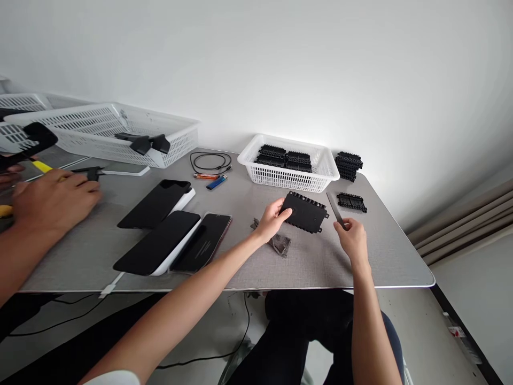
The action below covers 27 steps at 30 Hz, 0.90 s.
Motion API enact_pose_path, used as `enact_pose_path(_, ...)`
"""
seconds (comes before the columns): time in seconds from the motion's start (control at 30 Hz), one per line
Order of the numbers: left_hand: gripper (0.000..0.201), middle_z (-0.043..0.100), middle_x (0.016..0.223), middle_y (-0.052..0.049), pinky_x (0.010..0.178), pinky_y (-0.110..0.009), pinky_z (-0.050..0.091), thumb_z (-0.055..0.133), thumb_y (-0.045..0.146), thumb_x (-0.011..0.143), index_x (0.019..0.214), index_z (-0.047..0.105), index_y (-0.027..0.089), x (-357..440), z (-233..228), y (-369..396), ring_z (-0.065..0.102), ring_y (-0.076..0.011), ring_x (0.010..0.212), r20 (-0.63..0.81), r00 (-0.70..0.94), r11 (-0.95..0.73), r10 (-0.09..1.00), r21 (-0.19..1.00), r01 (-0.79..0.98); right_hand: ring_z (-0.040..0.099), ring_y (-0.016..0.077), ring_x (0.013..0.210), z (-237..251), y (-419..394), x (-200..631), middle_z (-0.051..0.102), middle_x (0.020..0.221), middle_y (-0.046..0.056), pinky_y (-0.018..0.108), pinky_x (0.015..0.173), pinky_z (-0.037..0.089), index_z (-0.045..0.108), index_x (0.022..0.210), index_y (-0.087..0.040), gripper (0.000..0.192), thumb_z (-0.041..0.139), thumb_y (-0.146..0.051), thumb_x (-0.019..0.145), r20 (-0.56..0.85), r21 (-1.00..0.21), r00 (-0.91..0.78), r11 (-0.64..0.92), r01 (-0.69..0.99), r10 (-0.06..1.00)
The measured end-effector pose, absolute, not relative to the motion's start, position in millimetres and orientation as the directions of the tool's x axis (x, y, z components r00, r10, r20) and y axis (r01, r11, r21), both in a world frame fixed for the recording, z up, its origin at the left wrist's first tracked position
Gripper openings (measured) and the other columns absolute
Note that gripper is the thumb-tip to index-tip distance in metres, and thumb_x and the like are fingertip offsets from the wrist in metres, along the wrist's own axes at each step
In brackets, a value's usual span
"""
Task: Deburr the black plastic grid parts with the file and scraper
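Nearest us, our left hand (272, 218) pinches the near-left edge of a flat black plate (305, 212) lying on the grey surface (312, 262), fingers closed on it. Our right hand (353, 238) grips a thin dark blade (335, 210), its tip just right of the plate. Grey scraps (280, 244) lie beside the left wrist. Far behind, a white basket (289, 163) already holds stacked black parts; one stack (348, 165) and a single piece (351, 202) wait outside it, so we judge the work partway through. At far left, another person's hand (54, 200) rests near three phones (176, 235).

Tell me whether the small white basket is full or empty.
Partly full: the small white basket holds rows of black plastic parts, with its right end bare.
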<state>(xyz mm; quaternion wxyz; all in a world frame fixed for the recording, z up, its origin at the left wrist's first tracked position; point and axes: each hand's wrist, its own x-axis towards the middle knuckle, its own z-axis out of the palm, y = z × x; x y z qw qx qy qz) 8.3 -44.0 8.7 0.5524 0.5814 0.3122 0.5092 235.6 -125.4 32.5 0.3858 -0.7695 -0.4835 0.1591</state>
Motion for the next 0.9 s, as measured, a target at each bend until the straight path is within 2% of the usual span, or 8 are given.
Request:
enact_pose_path(0.13, 0.052, 0.068, 0.121, -0.014, 0.102, -0.045, 0.046, 0.067, 0.043, 0.082, 0.125, 0.062, 0.015, 9, 8, -43, 0.060, -0.0310, 0.117, 0.289, 0.314, -0.219, 0.904, 0.946, -0.240, 0.061, 0.0225, 0.069, 16, -117, 230, 0.070, 0.080, 0.012, 0.030, 0.059, 0.037, 0.069, 0.083, -0.017, 0.026, 0.056, -0.039, 0.081, 0.158, -0.683, 0.473, -0.250, 0.686, 0.867)
enact_pose_path(0.4, 0.053, 0.068, 0.122, -0.013, 0.106, -0.045, 0.043, 0.070, 0.043, 0.079, 0.124, 0.062, 0.016, 9, 4, -40, 0.057, -0.0308, 0.123, 0.308, 0.303, -0.226, 0.902, 0.934, -0.275, 0.063, 0.0247, 0.074, -10, -102, 221, 0.072, 0.081, 0.015, 0.030, 0.060, 0.035, 0.072, 0.082, -0.015, 0.022, 0.057, -0.031, 0.085, 0.197, -0.580, 0.460, -0.275, 0.767, 0.866)
enact_pose_path(0.57, 0.049, 0.069, 0.120, -0.012, 0.100, -0.043, 0.046, 0.070, 0.042, 0.079, 0.120, 0.064, 0.016, 10, 6, -42, 0.062, -0.0292, 0.113, 0.315, 0.332, -0.218, 0.889, 0.929, -0.298, 0.064, 0.0262, 0.081, -16, -96, 221, 0.071, 0.088, 0.017, 0.031, 0.065, 0.038, 0.073, 0.084, -0.014, 0.021, 0.058, -0.028, 0.083, 0.247, -0.527, 0.457, -0.277, 0.803, 0.855)
enact_pose_path(0.77, 0.050, 0.071, 0.114, -0.012, 0.098, -0.044, 0.047, 0.070, 0.044, 0.079, 0.119, 0.065, 0.016, 9, 5, -40, 0.063, -0.0299, 0.110, 0.319, 0.332, -0.223, 0.888, 0.929, -0.296, 0.065, 0.0271, 0.085, -11, -97, 217, 0.071, 0.090, 0.015, 0.032, 0.071, 0.042, 0.074, 0.102, -0.013, 0.030, 0.057, -0.026, 0.082, 0.252, -0.580, 0.477, -0.263, 0.771, 0.842)
enact_pose_path(0.9, 0.055, 0.071, 0.113, -0.013, 0.100, -0.044, 0.046, 0.072, 0.047, 0.076, 0.121, 0.063, 0.016, 8, 1, -36, 0.059, -0.0317, 0.119, 0.293, 0.282, -0.222, 0.914, 0.940, -0.258, 0.065, 0.0280, 0.095, 4, -99, 211, 0.072, 0.102, 0.016, 0.035, 0.080, 0.046, 0.073, 0.108, -0.013, 0.039, 0.051, -0.038, 0.087, 0.333, -0.747, 0.499, -0.098, 0.657, 0.800)
